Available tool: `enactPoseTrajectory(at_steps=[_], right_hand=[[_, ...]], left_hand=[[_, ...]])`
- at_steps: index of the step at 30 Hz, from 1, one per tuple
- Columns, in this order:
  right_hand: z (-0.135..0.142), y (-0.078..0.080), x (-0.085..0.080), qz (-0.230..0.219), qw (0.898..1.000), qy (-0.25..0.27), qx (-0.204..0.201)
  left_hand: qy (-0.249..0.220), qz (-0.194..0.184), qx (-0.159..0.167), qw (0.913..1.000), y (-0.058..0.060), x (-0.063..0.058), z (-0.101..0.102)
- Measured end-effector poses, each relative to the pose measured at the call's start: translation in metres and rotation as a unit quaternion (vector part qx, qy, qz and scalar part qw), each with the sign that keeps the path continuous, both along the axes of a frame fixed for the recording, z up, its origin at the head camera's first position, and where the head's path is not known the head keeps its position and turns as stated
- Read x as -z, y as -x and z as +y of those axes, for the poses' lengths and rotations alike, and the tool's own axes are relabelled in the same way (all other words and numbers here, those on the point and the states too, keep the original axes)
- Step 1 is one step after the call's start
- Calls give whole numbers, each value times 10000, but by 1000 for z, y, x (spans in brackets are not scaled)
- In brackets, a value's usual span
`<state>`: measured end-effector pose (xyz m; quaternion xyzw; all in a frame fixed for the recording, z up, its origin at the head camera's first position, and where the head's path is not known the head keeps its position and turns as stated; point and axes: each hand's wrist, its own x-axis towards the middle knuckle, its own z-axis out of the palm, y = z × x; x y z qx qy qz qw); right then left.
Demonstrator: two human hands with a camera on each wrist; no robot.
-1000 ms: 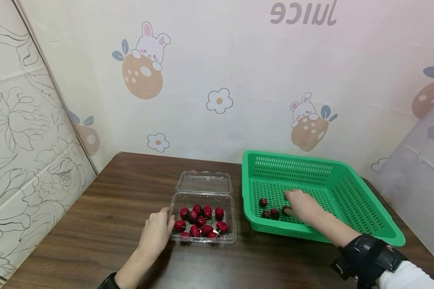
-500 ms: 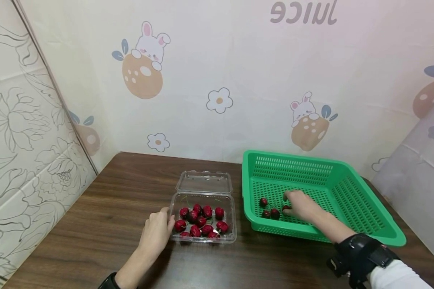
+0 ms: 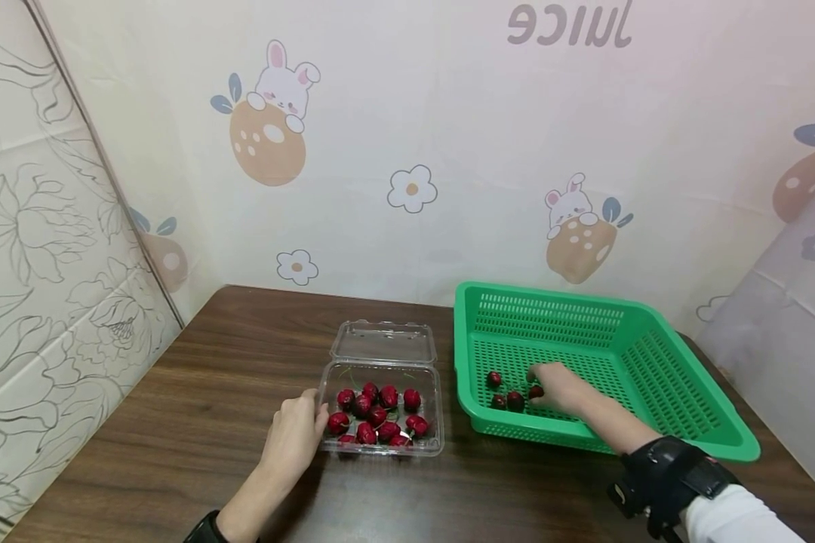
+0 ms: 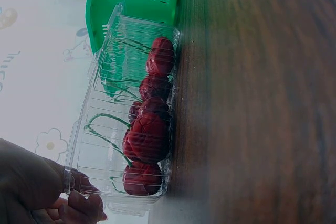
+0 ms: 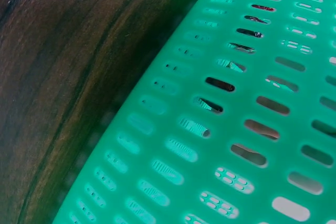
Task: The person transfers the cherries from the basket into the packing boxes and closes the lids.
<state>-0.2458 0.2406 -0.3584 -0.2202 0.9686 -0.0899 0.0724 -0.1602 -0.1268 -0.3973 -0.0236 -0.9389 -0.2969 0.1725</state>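
A clear plastic clamshell box (image 3: 380, 451) with its lid (image 3: 383, 343) folded back holds several dark red cherries (image 4: 149, 137). My left hand (image 3: 292, 434) grips its left side, thumb and fingers at the rim in the left wrist view. Inside a green plastic basket (image 3: 470, 362) on the right, my right hand (image 3: 565, 388) reaches down, thumb and index finger apart around a cherry (image 3: 536, 391). Its other fingers are hidden. Several more cherries (image 3: 515, 401) lie just left of it. The right wrist view shows mostly the slotted basket wall (image 5: 236, 129).
Both containers stand on a dark brown wooden table (image 3: 197, 377), the box to the left of the basket with a narrow gap between. A patterned wall covering (image 3: 353, 226) rises behind the table's back edge.
My right hand has shifted slightly left and toward me in the basket, around the cherry there. The left hand and the box have stayed in place.
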Motion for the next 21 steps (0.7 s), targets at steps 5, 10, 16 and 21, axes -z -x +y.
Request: enactPoseTrajectory(at_steps=[5, 10, 16, 21], right_hand=[[1, 0, 2, -107, 9999, -91, -33], [2, 0, 3, -56, 9998, -96, -160], [3, 1, 3, 16, 9997, -8, -239], [3, -1, 3, 77, 9998, 71, -163]], left_hand=[[-21, -60, -30, 10000, 1, 1, 1], [-8, -37, -4, 10000, 0, 0, 0], [3, -33, -27, 10000, 0, -1, 0], [26, -1, -26, 10000, 0, -1, 0]])
